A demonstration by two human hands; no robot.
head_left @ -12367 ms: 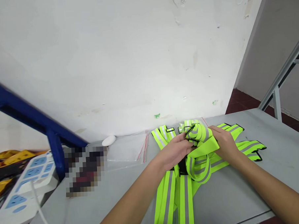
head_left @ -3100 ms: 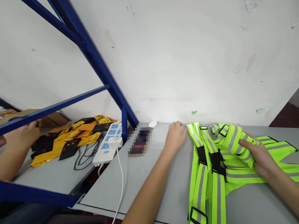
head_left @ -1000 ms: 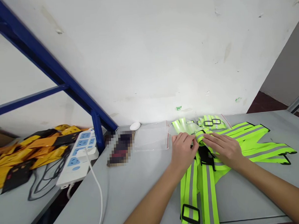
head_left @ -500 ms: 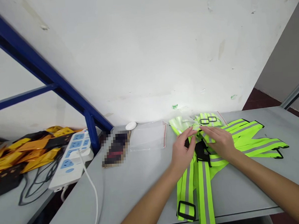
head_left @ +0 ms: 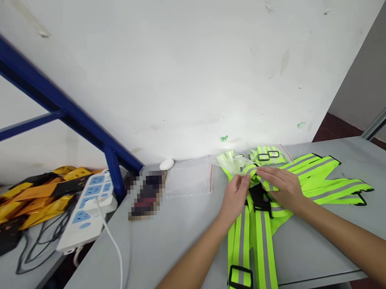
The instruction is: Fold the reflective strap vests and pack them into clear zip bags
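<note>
My left hand (head_left: 234, 199) is closed, thumb and fingers pinched at a bundled neon-yellow reflective strap (head_left: 252, 171) with a grey stripe. My right hand (head_left: 281, 184) bends over the same bundle from the right, its fingers together and partly hiding it. A clear plastic bag (head_left: 234, 163) lies against the bundle's far side; whether a finger also grips it I cannot tell. Below the hands sits a black buckle (head_left: 259, 197), and two straps run down toward the table's front edge, one ending in a black slider (head_left: 240, 278). More reflective straps (head_left: 329, 189) spread out rightward.
Behind the hands lies a packed bag of reflective strap (head_left: 267, 155). A flat clear zip bag (head_left: 188, 178), a white oval object (head_left: 167, 164) and a blurred-out item (head_left: 147, 195) are to the left. Further left are a power strip (head_left: 87, 208) and a blue frame (head_left: 116, 173).
The clear bag by the hands has sunk lower and flatter. My left fingers have drawn together into a pinch slightly nearer me; my right hand stays over the bundle.
</note>
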